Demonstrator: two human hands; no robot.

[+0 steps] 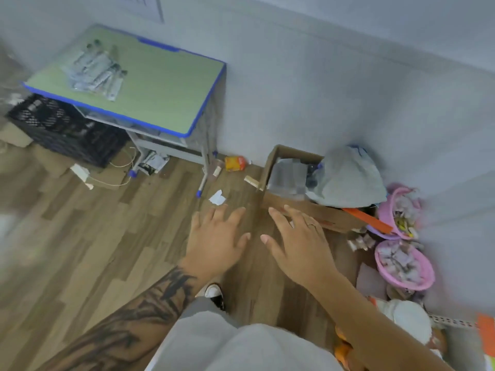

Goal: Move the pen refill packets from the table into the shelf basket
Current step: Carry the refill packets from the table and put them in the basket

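Both hands hang empty over the wood-plank floor (pixel 80 236), fingers spread wide: the left hand (pixel 214 242) on a tattooed forearm, the right hand (pixel 300 242) wearing a ring. Well beyond the left hand stands the green, blue-edged worktop (pixel 160 84); the clear pen refill packets (pixel 95 69) lie heaped near its far left corner.
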